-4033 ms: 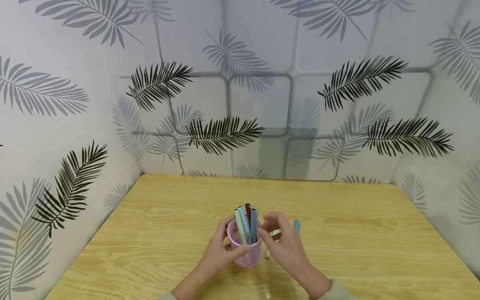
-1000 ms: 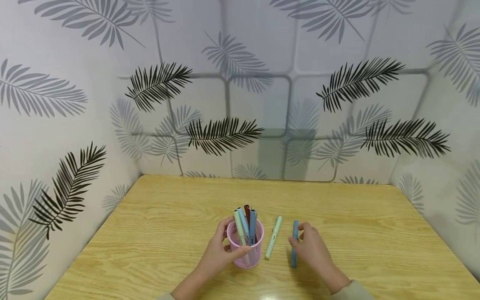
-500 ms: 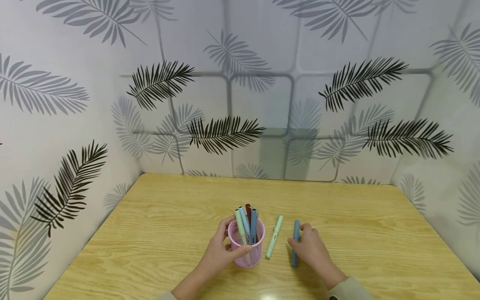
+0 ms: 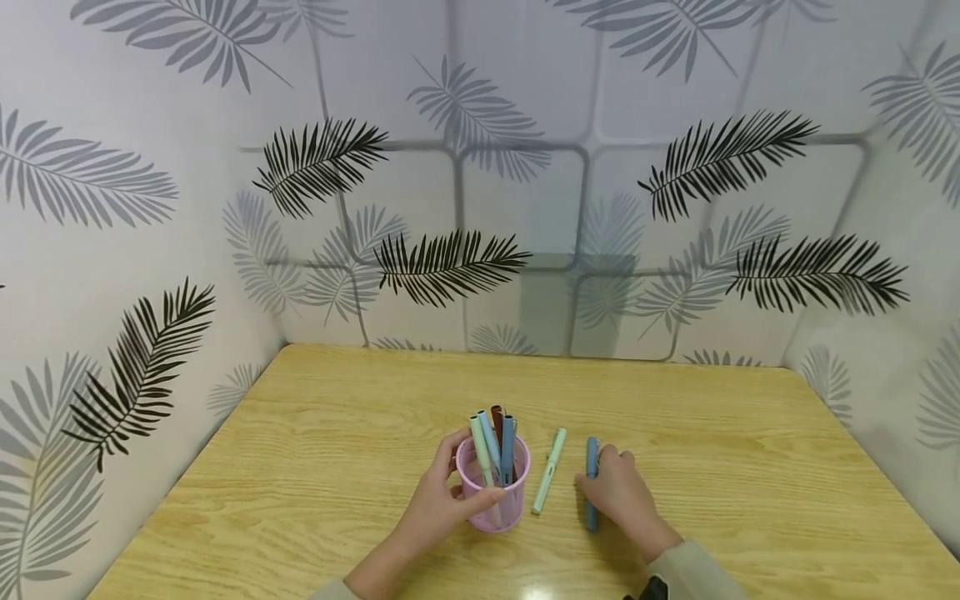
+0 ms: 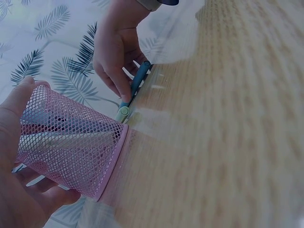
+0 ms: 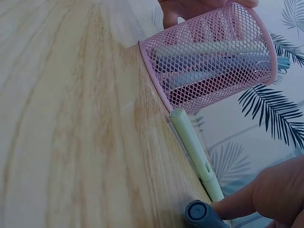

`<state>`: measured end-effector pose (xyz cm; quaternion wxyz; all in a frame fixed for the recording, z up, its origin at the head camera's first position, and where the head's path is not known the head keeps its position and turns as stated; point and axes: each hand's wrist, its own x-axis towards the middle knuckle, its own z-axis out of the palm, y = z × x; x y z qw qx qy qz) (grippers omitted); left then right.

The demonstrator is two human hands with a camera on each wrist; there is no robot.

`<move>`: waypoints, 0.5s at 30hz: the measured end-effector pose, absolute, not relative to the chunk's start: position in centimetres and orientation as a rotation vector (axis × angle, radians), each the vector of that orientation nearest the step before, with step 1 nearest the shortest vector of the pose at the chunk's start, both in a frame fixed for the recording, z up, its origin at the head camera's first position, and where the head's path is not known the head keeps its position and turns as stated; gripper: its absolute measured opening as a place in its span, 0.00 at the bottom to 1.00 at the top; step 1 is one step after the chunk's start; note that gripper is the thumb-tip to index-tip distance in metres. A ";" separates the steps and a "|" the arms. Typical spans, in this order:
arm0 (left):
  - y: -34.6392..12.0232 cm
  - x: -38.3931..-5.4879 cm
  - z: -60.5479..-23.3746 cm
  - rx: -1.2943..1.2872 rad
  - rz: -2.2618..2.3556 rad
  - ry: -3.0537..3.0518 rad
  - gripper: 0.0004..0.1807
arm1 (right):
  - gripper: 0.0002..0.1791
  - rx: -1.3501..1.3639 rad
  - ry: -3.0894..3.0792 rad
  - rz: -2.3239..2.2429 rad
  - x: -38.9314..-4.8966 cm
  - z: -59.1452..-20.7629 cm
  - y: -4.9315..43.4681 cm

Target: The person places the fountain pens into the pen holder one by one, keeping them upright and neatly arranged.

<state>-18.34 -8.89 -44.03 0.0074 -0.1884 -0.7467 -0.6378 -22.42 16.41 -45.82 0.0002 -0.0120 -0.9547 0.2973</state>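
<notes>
Green pen (image 4: 549, 472) between cup (image 4: 513, 510) and blue pen (image 4: 592, 517), seemingly apart.

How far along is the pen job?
Looks done: four pens stand in the pink mesh cup, which the left hand holds. In hand: the loose blue pen, pinched by the right hand. Left, probably: getting that one in, then the loose green pen, lying between it and the cup.

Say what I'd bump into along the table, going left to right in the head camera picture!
Left hand → pink mesh cup → loose light green pen → loose blue pen → right hand.
</notes>
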 end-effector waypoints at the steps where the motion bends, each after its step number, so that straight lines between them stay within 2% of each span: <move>1: -8.9 -18.3 -44.0 -0.590 -1.993 -2.333 0.42 | 0.20 -0.048 -3.005 0.934 -22.5 -45.8 16.4; 7: -8.9 -18.2 -43.9 -0.588 -1.989 -2.332 0.42 | 0.12 -0.044 -3.011 0.921 -22.8 -45.9 16.4; 15: -9.0 -18.3 -44.0 -0.599 -1.988 -2.331 0.43 | 0.09 -0.022 -3.014 0.899 -22.9 -46.0 16.5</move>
